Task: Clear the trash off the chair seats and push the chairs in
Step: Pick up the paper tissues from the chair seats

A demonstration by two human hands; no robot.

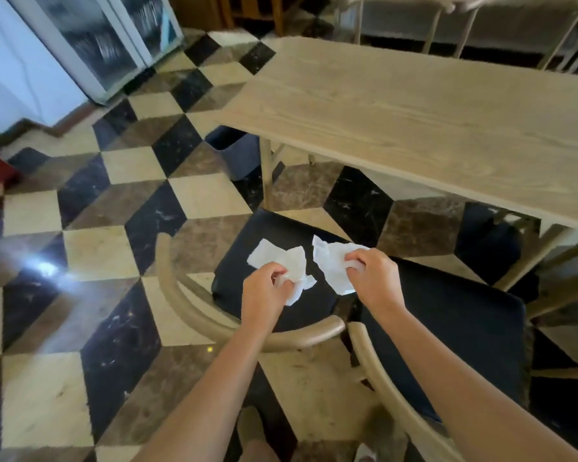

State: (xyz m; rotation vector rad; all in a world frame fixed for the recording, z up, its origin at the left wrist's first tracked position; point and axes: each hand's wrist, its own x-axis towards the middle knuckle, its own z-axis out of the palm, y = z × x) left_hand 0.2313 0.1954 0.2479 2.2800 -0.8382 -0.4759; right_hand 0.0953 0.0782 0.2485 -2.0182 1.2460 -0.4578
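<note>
Head view, looking down over two pulled-out chairs. The left hand (267, 288) was closed in a grip on a crumpled white paper tissue (281, 261), its fingers curled round the lower part of the sheet. The right hand (374, 278) pinched a second crumpled white tissue (331, 261) in the same way. Both tissues were above the black padded seat of the left-hand chair (264, 241), just beside one another but apart; whether they touched the seat could not be told. The curved pale wooden backrest (194, 308) of that chair passed beneath the left forearm. A second black-seated chair (464, 328) stood just beside it to the right. The pale wood-grain bench (414, 111) lay beyond both chairs, and a dark grey bin (237, 151) stood on the chequered marble floor (114, 195) near its leg.
</note>
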